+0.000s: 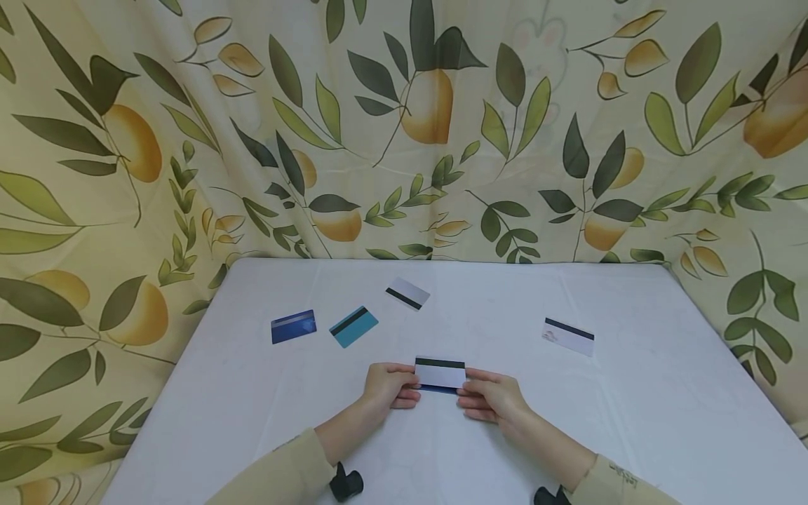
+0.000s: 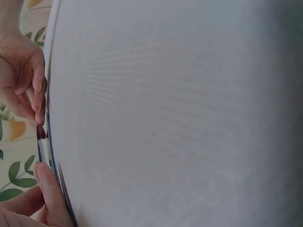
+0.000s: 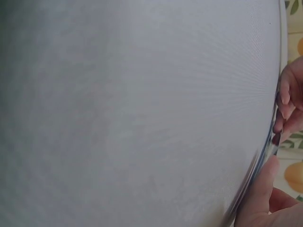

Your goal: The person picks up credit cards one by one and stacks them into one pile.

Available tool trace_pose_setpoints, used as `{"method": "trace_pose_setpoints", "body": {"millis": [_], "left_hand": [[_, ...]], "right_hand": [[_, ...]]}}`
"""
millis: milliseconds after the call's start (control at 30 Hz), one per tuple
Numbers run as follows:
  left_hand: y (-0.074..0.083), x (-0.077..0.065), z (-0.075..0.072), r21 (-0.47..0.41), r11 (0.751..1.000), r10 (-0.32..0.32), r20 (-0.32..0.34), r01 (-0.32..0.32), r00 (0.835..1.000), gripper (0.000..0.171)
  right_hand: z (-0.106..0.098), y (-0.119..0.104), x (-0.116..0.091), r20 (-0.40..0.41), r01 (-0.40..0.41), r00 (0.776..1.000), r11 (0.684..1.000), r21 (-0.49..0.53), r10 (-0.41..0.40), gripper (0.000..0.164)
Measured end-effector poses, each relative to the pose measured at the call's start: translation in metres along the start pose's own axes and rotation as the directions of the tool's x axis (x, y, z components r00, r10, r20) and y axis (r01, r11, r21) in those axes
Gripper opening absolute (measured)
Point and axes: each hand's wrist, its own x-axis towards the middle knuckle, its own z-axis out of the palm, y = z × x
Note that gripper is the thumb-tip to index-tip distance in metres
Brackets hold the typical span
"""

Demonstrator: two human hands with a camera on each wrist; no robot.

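In the head view a white card (image 1: pixel 440 373) with a black stripe along its top lies between the two hands. Just under its lower edge shows a dark blue strip (image 1: pixel 438 389), apparently another card. My left hand (image 1: pixel 390 386) pinches the left end, thumb over the top. At the right end my right hand (image 1: pixel 494 398) pinches it between thumb and fingers. Both wrist views catch the hands at the frame's side, with the left hand (image 2: pixel 35 201) low in one and the right hand (image 3: pixel 267 198) low in the other; the cards there are nearly edge-on.
A blue card (image 1: pixel 293 327) and a teal striped card (image 1: pixel 353 327) lie on the left of the white-covered table (image 1: pixel 252 421). Further back is a white striped card (image 1: pixel 407 293); another (image 1: pixel 569 337) lies to the right. A leaf-and-fruit patterned curtain (image 1: pixel 315 140) hangs behind.
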Motion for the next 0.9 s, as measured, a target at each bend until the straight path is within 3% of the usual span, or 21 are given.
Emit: {"method": "trace_pose_setpoints", "body": {"millis": [233,467,900], "left_hand": [[0.0008,-0.001,0.0001,-0.01,1.0,0.019,0.011,-0.019,1.0,0.02],[-0.0015,0.0,-0.0001,-0.012,1.0,0.028,0.01,-0.028,1.0,0.032],[-0.0022,0.0032,-0.0019,0.049,0.997,0.056,0.029,-0.057,0.998,0.024]], "right_hand": [[0.0005,0.0003,-0.0006,0.001,0.015,1.0,1.0,0.001,-0.015,0.045],[0.0015,-0.0002,-0.0016,0.0,0.02,1.0,0.999,-0.026,-0.02,0.045],[-0.0006,-0.0001,0.0009,0.01,0.043,0.999,0.997,-0.069,-0.042,0.045]]}}
